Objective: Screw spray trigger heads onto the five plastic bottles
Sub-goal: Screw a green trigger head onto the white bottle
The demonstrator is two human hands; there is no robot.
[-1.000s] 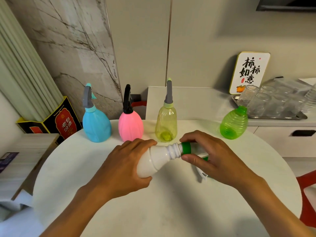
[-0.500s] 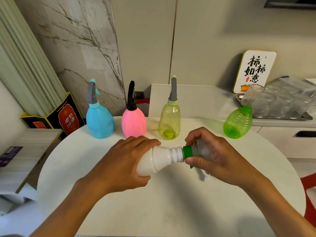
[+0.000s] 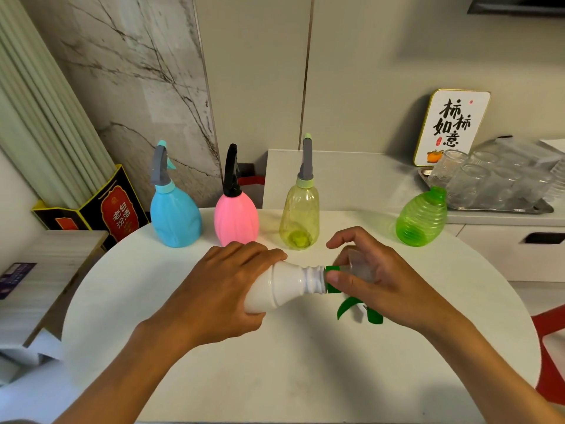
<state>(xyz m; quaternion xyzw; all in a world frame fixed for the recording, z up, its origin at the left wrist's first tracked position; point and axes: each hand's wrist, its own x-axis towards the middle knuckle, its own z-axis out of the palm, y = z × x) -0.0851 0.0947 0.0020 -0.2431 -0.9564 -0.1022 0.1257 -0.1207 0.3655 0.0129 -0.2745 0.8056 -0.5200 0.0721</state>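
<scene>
Sideways, left hand (image 3: 226,289) grips white bottle (image 3: 284,286); right hand (image 3: 376,280) fingers pinch green collar (image 3: 331,278).

Soft, even indoor light fills the scene, bright without harshness. The white table (image 3: 305,377) carries only faint shadows under the arms and a mild sheen. Wide-angle bending curves the walls near the frame's edges. The glasses (image 3: 489,182) beyond the table's far right edge look slightly soft, perhaps out of focus.
</scene>
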